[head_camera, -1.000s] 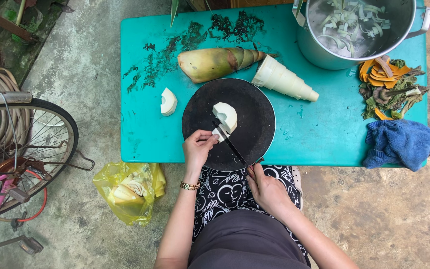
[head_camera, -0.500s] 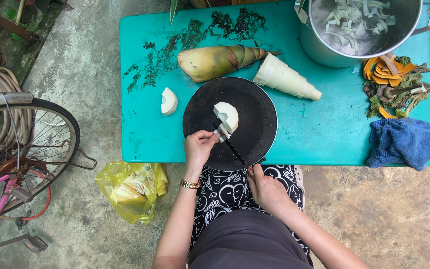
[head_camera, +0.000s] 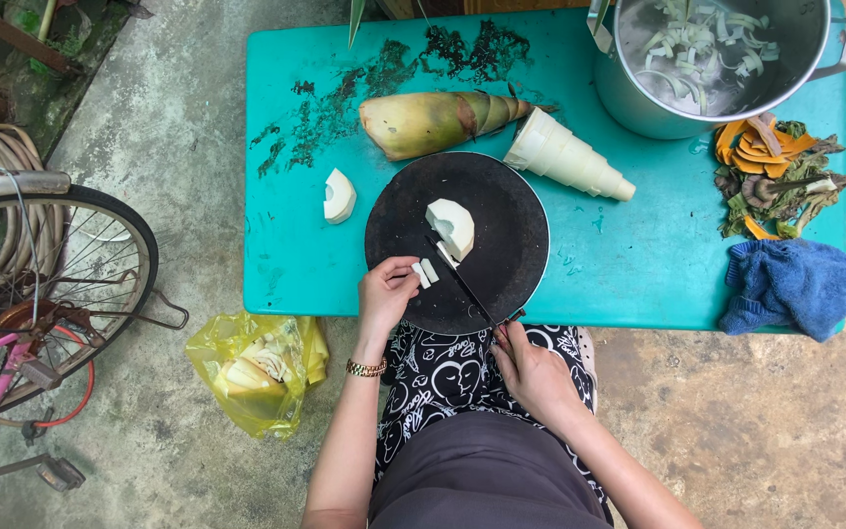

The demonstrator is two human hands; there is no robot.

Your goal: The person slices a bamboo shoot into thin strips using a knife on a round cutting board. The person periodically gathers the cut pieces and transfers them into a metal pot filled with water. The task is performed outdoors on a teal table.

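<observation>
On the black board [head_camera: 501,211], your left hand [head_camera: 384,294] pinches small bamboo pieces [head_camera: 426,271]; your right hand [head_camera: 531,367], at its near edge, grips the knife [head_camera: 462,282].

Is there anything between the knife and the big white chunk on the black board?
Nothing visible. The knife, held by the right hand, lies with its tip right beside the chunk on the board. The two small cut slices sit to the knife's left, under the left hand's fingers, not in its path.
</observation>
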